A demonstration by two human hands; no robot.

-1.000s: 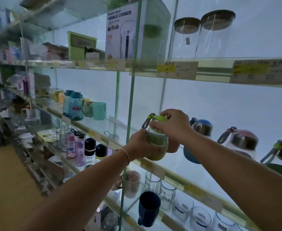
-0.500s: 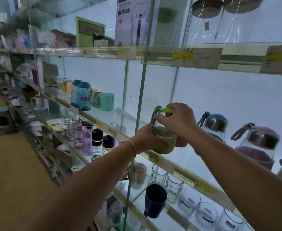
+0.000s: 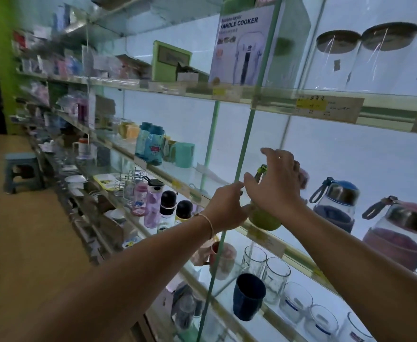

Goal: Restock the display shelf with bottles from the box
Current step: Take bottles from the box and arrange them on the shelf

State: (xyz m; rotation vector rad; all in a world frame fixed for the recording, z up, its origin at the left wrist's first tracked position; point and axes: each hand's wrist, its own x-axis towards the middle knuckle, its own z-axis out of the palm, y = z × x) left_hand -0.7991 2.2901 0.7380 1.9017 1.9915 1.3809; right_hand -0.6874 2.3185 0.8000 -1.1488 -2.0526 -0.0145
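Since the green bottle (image 3: 264, 219) already stands on the shelf (image 3: 264, 236) at mid-frame, the right hand (image 3: 276, 183) hovers with its grip released, while the left hand (image 3: 227, 208) seems to steady it, its grip impossible to tell.

The green bottle (image 3: 264, 220) stood upright at the glass shelf (image 3: 268, 239) front edge. A blue-capped bottle (image 3: 335, 206) and a pink bottle (image 3: 397, 234) stood farther right.
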